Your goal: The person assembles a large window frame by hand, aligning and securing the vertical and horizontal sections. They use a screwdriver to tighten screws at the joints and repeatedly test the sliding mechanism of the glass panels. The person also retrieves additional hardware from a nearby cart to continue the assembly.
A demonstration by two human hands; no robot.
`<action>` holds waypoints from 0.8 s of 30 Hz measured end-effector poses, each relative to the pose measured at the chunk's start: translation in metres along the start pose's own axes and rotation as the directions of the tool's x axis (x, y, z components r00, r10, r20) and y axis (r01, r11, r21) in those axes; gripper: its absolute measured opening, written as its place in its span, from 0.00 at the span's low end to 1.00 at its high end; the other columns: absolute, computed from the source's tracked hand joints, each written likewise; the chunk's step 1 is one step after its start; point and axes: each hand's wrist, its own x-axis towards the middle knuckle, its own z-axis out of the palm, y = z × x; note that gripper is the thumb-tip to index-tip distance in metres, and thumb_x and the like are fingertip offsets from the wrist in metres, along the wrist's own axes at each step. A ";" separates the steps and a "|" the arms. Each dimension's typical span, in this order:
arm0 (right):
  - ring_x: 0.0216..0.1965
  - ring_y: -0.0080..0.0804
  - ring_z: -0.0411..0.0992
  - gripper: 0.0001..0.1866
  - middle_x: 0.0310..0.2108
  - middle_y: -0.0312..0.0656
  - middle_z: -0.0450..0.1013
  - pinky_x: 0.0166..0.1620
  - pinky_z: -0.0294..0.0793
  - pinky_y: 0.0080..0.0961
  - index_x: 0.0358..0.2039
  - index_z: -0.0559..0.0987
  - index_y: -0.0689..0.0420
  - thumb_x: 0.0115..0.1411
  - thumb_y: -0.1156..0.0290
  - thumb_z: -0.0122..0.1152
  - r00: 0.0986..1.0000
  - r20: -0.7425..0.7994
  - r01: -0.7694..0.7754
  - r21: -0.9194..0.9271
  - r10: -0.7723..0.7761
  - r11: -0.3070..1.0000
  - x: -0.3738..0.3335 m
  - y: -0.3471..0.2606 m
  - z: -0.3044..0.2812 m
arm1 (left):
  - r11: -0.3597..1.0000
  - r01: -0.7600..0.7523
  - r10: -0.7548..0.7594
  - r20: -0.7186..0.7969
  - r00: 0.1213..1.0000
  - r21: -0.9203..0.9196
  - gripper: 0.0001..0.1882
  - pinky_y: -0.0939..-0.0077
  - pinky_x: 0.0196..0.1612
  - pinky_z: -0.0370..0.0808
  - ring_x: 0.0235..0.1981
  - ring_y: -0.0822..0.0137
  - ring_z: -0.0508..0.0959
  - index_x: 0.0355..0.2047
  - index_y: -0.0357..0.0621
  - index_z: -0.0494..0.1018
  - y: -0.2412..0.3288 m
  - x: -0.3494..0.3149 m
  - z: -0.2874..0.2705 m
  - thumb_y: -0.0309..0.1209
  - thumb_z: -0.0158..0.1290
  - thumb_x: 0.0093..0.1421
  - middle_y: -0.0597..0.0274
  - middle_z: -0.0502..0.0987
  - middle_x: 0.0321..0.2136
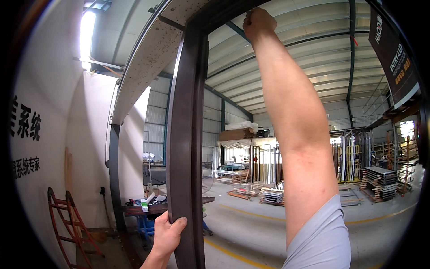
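A dark brown metal frame (pixel 190 134), like a door or window frame, stands upright in front of me. Its post meets a top rail at the upper corner. Low on the post, my left hand (pixel 166 233) is closed around the left edge, with the thumb lying on the front face. My right arm stretches far up to the right of the post. At the end of it my right hand (pixel 260 22) is closed against the underside of the top rail; whatever its fingers hold, if anything, is hidden.
An orange-red stepladder (pixel 71 219) leans by the white wall on the left. Behind the post stands a workbench (pixel 145 209) with tools and blue legs. Farther back are racks of long profiles (pixel 351 150) and stacked panels (pixel 380 181). A dark banner (pixel 394 58) hangs upper right.
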 end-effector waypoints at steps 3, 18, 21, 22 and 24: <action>0.30 0.34 0.71 0.07 0.31 0.47 0.74 0.30 0.70 0.31 0.39 0.76 0.65 0.62 0.79 0.52 0.997 -0.016 -0.066 0.190 0.070 0.980 0.001 0.008 0.006 | 1.000 -0.001 0.001 -0.005 1.000 -0.003 0.13 0.74 0.43 0.77 0.36 0.70 0.80 0.44 0.28 0.76 0.000 -0.001 -0.001 0.20 0.55 0.60 0.58 0.81 0.38; 0.31 0.36 0.75 0.08 0.31 0.49 0.76 0.29 0.73 0.30 0.39 0.76 0.65 0.59 0.85 0.55 1.000 -0.005 0.002 0.230 -0.001 0.973 0.011 0.000 0.014 | 1.000 0.001 -0.001 0.002 1.000 0.031 0.12 0.74 0.41 0.77 0.36 0.71 0.79 0.43 0.27 0.76 0.002 0.001 0.000 0.20 0.53 0.59 0.57 0.81 0.37; 0.29 0.35 0.72 0.06 0.29 0.48 0.73 0.27 0.71 0.29 0.38 0.76 0.65 0.59 0.85 0.56 0.999 0.039 -0.002 0.024 0.001 1.000 0.006 0.005 0.008 | 0.999 0.009 -0.009 -0.002 1.000 0.038 0.12 0.74 0.41 0.77 0.36 0.70 0.80 0.43 0.26 0.76 0.000 0.001 -0.004 0.19 0.53 0.59 0.56 0.81 0.37; 0.27 0.34 0.71 0.06 0.28 0.48 0.72 0.27 0.71 0.28 0.38 0.76 0.66 0.60 0.83 0.56 0.999 0.044 -0.016 0.038 0.015 0.999 0.009 0.006 0.007 | 1.000 0.007 -0.007 -0.005 1.000 0.025 0.12 0.74 0.41 0.77 0.36 0.70 0.80 0.43 0.26 0.76 0.001 0.000 -0.002 0.19 0.53 0.59 0.56 0.81 0.37; 0.26 0.34 0.71 0.05 0.27 0.48 0.72 0.26 0.72 0.27 0.38 0.76 0.66 0.60 0.81 0.57 0.998 0.069 -0.012 0.079 0.006 0.997 0.017 0.005 0.008 | 1.000 0.002 -0.002 -0.014 1.000 0.017 0.11 0.75 0.40 0.77 0.35 0.72 0.79 0.42 0.27 0.76 0.001 0.000 0.001 0.20 0.53 0.59 0.58 0.81 0.36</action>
